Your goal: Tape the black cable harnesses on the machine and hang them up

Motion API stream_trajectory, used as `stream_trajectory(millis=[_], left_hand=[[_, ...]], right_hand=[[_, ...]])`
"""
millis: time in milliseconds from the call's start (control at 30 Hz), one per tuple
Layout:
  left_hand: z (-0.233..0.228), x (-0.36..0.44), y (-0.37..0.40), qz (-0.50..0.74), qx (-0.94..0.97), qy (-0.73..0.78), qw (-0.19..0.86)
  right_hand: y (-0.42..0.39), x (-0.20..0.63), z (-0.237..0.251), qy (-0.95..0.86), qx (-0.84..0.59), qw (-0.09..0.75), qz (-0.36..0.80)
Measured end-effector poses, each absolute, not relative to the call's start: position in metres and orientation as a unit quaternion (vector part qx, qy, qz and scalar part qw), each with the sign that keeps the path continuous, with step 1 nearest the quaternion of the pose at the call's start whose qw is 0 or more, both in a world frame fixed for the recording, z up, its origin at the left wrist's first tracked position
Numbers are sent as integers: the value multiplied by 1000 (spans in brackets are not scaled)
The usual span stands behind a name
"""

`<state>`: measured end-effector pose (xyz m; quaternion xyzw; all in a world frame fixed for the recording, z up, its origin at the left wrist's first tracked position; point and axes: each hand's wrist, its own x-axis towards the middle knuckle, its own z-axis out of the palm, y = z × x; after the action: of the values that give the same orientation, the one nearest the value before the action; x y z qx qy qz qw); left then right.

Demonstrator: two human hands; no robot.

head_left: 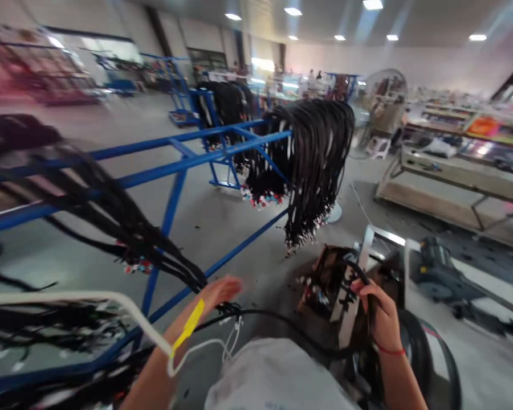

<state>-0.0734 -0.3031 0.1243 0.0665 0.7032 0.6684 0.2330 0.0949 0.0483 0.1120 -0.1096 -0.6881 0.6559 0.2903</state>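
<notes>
My right hand (378, 307) is closed around a black cable (361, 274), which curls up over its fingers beside a metal-framed machine. Another length of black cable (277, 316) runs low across my front between the two hands. My left hand (222, 290) is slightly blurred, fingers stretched out to the right. It lies over the lower end of a bundle of black cables (141, 233) that hangs across a blue rack (183, 165). Dark and white cable ends (229, 310) stick out just below that hand. Whether its palm presses on them is hidden.
A thick bunch of black cables (320, 165) drapes over the rack's far end. Near my right hand stand a cardboard box (318, 285) of small parts and a black wheel-like reel (447, 364). A white bent tube (89, 297) crosses at left. Workbenches (461, 176) and a large fan (385, 102) stand beyond.
</notes>
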Motion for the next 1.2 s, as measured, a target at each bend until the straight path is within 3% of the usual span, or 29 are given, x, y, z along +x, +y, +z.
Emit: stream_trajectory(millis=[67,167,300,400,533,633,767,900,967,1033,1100,1200], left_hand=[[112,-78,-219,629,46,594,500],[106,-79,-107,585,-7,462,667],[140,-96,-30,786,-59,330,520],[177,-115,-14,836,-7,265,481],[187,-99,-13,652,196,351,642],[167,-72,-22,488,354,381,702],[149,-70,-40,386,481,356,702],[154,-77,-38,318,628,380,600],[156,-66,-29,338,652,399,550],[154,-48,-16,359,633,383,569],[148,-30,-3,326,591,324,663],[138,-8,15,209,471,216,830]], right_hand=[[31,123,132,-639,-75,328,692],[9,160,149,-639,-27,313,702],[-16,197,143,-711,-23,179,679],[-25,203,124,-753,-140,133,630],[-5,169,121,-697,-291,232,613],[24,130,145,-571,-242,343,706],[41,103,172,-456,-141,509,717],[18,102,177,-453,-211,604,621],[4,101,177,-448,-323,623,554],[-3,101,177,-445,-420,611,503],[-2,106,175,-446,-448,581,513],[8,120,162,-432,-350,551,622]])
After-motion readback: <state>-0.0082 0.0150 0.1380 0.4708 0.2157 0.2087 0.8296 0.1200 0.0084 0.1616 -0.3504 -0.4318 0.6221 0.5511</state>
